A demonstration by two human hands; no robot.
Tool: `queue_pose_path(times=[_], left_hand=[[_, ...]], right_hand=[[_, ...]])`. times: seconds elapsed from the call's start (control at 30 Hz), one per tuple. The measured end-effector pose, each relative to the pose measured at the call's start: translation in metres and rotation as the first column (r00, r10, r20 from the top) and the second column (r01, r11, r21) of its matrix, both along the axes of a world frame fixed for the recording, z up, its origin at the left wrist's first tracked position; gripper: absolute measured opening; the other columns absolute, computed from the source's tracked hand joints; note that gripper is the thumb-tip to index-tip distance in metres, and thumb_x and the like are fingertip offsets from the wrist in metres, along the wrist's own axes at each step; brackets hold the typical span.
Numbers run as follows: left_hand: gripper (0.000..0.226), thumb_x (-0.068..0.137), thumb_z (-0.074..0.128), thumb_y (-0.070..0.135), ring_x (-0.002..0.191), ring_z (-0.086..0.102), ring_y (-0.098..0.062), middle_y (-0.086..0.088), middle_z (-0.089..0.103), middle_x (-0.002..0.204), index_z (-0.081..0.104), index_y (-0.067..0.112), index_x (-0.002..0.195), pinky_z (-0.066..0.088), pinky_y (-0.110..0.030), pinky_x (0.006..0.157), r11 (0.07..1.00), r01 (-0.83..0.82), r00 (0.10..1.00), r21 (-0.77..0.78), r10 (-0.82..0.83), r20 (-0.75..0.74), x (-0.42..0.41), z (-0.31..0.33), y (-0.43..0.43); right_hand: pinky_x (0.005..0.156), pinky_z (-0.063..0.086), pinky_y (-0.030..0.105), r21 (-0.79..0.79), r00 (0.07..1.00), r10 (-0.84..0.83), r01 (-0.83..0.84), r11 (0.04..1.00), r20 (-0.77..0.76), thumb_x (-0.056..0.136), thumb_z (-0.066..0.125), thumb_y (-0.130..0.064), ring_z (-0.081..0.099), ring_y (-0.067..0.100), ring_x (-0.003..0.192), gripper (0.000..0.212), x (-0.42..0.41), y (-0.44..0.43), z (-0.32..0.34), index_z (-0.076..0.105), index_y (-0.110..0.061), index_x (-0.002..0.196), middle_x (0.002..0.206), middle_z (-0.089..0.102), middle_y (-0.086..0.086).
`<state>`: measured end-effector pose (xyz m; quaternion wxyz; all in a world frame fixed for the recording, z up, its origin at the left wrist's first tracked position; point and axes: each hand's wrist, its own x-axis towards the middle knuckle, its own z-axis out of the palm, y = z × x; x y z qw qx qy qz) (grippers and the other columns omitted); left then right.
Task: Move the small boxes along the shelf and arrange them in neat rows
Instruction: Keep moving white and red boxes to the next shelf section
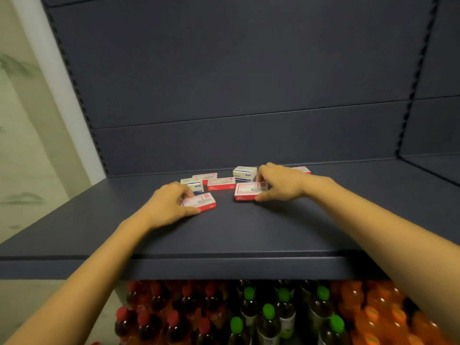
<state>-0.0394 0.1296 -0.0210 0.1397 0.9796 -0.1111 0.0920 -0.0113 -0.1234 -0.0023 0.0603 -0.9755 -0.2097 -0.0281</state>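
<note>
Seven small boxes are seen lying on a dark blue-grey shelf [249, 232], towards its back. The front-left red-and-white box [201, 202] is gripped by the left hand [169, 205], whose fingers [186, 195] are curled over its far edge while the thumb is pressed to its near edge. The front-right red-and-white box [247, 191] is pinched in the same way by the right hand [278, 183].

Just behind the left hand a white-and-blue box [194, 184] is found, with two red-and-white boxes [221, 183] beside it. A taller white-and-blue box [245, 173] is placed just behind the front-right box. A last red-and-white box [302, 169] is partly hidden behind the right hand.

Under the shelf, red-capped bottles [171, 317], green-capped bottles [267, 310] and orange bottles [373, 314] are packed together.
</note>
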Motion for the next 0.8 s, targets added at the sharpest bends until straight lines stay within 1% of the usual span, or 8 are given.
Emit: queue_pose_path(times=[0.13,0.23,0.37,0.47,0.57,0.67,0.7,0.8], left_hand=[[0.044,0.078,0.070,0.031,0.098,0.053,-0.024,-0.010,0.057,0.116,0.058,0.011,0.114,0.036,-0.027,0.079,0.995,0.082,0.992,-0.062,-0.075,0.099,0.003,0.012,-0.032],[0.041,0.077,0.071,0.029,0.092,0.050,-0.018,-0.009,0.058,0.113,0.059,0.011,0.112,0.037,-0.027,0.078,0.977,0.194,0.973,-0.087,-0.181,0.145,0.005,0.023,-0.075],[0.039,0.076,0.072,0.030,0.097,0.052,-0.020,-0.008,0.058,0.110,0.059,0.012,0.109,0.041,-0.030,0.081,0.937,0.342,0.929,-0.065,-0.327,0.175,0.004,0.032,-0.151],[0.040,0.076,0.073,0.029,0.099,0.052,-0.021,-0.008,0.058,0.110,0.059,0.013,0.109,0.042,-0.031,0.082,0.897,0.436,0.888,-0.070,-0.417,0.192,-0.004,0.035,-0.219],[0.039,0.076,0.073,0.028,0.098,0.053,-0.022,-0.009,0.059,0.110,0.060,0.012,0.108,0.042,-0.030,0.081,0.844,0.530,0.838,-0.086,-0.504,0.210,-0.018,0.036,-0.292],[0.038,0.076,0.073,0.027,0.095,0.051,-0.020,-0.008,0.058,0.110,0.060,0.013,0.108,0.042,-0.029,0.078,0.788,0.609,0.785,-0.089,-0.583,0.212,-0.035,0.034,-0.365],[0.038,0.076,0.073,0.028,0.093,0.050,-0.018,-0.007,0.058,0.110,0.059,0.013,0.108,0.040,-0.027,0.076,0.771,0.631,0.768,-0.090,-0.604,0.211,-0.040,0.033,-0.389],[0.036,0.076,0.072,0.030,0.091,0.048,-0.015,-0.005,0.058,0.109,0.059,0.015,0.107,0.037,-0.025,0.074,0.729,0.679,0.729,-0.090,-0.653,0.206,-0.054,0.028,-0.448]], right_hand=[[0.081,0.041,0.033,0.095,0.991,-0.105,0.097,0.991,0.077,0.083,0.064,-0.039,0.047,0.017,0.093,0.045,-0.025,-0.052,0.007,0.046,-0.014,0.116,0.121,0.048,0.006],[0.079,0.042,0.033,0.137,0.977,-0.189,0.174,0.975,0.102,0.083,0.064,-0.039,0.046,0.016,0.092,0.046,-0.047,-0.097,0.011,0.045,-0.016,0.117,0.121,0.048,0.005],[0.077,0.044,0.031,0.172,0.945,-0.298,0.274,0.946,0.132,0.083,0.064,-0.039,0.047,0.015,0.094,0.045,-0.085,-0.167,0.018,0.045,-0.016,0.117,0.123,0.048,0.004],[0.074,0.042,0.028,0.182,0.917,-0.373,0.347,0.920,0.138,0.083,0.064,-0.039,0.047,0.013,0.093,0.044,-0.119,-0.225,0.022,0.045,-0.017,0.117,0.121,0.048,0.001],[0.075,0.042,0.031,0.189,0.878,-0.460,0.433,0.881,0.130,0.082,0.065,-0.040,0.048,0.014,0.090,0.042,-0.156,-0.286,0.026,0.047,-0.019,0.113,0.109,0.046,-0.004],[0.083,0.045,0.037,0.199,0.837,-0.530,0.501,0.842,0.138,0.081,0.066,-0.039,0.047,0.014,0.089,0.040,-0.190,-0.347,0.025,0.049,-0.019,0.111,0.102,0.042,-0.007],[0.082,0.044,0.035,0.200,0.827,-0.544,0.514,0.834,0.145,0.080,0.067,-0.039,0.046,0.013,0.088,0.040,-0.201,-0.367,0.024,0.050,-0.018,0.110,0.101,0.043,-0.007],[0.069,0.036,0.025,0.201,0.807,-0.571,0.540,0.817,0.151,0.081,0.067,-0.037,0.045,0.012,0.086,0.035,-0.230,-0.420,0.019,0.050,-0.019,0.106,0.104,0.046,-0.005]])
